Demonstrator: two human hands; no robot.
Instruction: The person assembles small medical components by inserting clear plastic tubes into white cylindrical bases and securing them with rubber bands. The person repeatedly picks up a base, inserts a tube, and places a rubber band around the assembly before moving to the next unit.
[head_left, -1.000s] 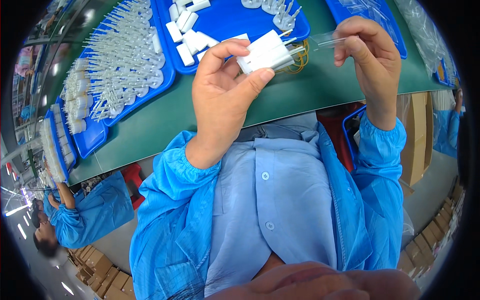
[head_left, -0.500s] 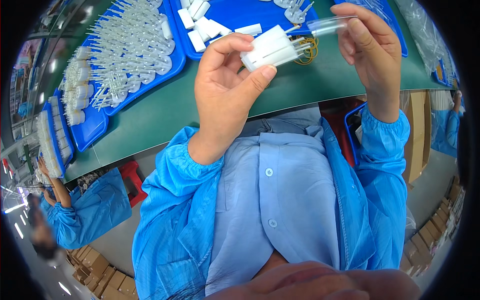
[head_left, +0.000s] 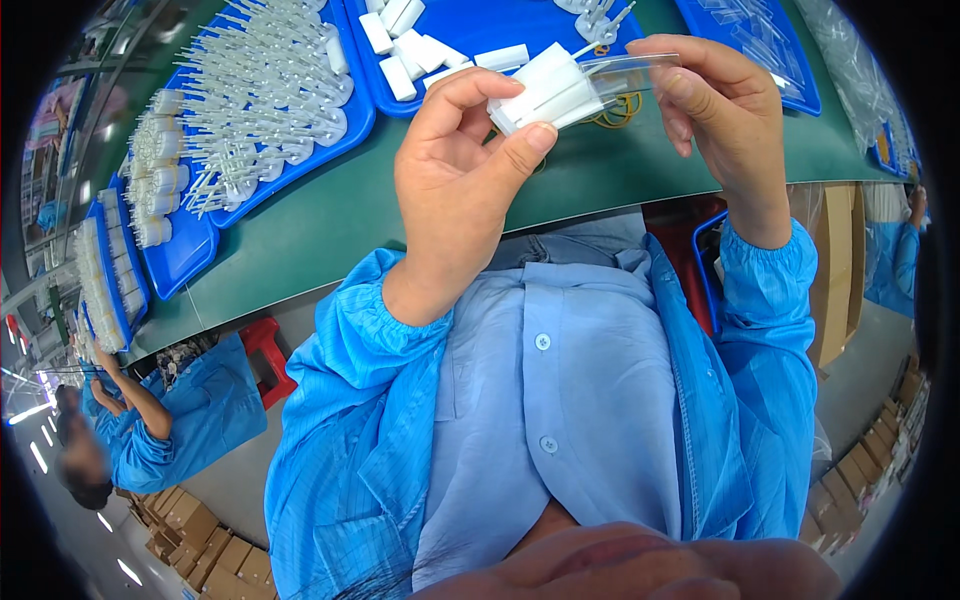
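Between its thumb and fingers, my left hand [head_left: 460, 150] grips a bundle of white plastic blocks [head_left: 552, 88] with thin pale prongs at its right end. A clear plastic sleeve [head_left: 632, 70] covers those prongs and overlaps the right end of the blocks. Pinched on the sleeve's far end are the thumb and index finger of my right hand [head_left: 715, 100]; its other fingers curl loosely below. Both hands are raised above the green table [head_left: 620, 165].
A blue tray [head_left: 370, 95] behind my left hand bears loose white blocks. Left of it, another blue tray [head_left: 335, 150] holds many pronged translucent parts. Clear sleeves lie in a blue tray [head_left: 800, 100] at right. Yellow rubber bands [head_left: 622, 112] lie beneath the sleeve. A co-worker [head_left: 185, 420] is at far left.
My right hand has moved left and slightly down, bringing the clear sleeve from beside the prongs to over them and the block ends. My left hand keeps its grip nearly in place.
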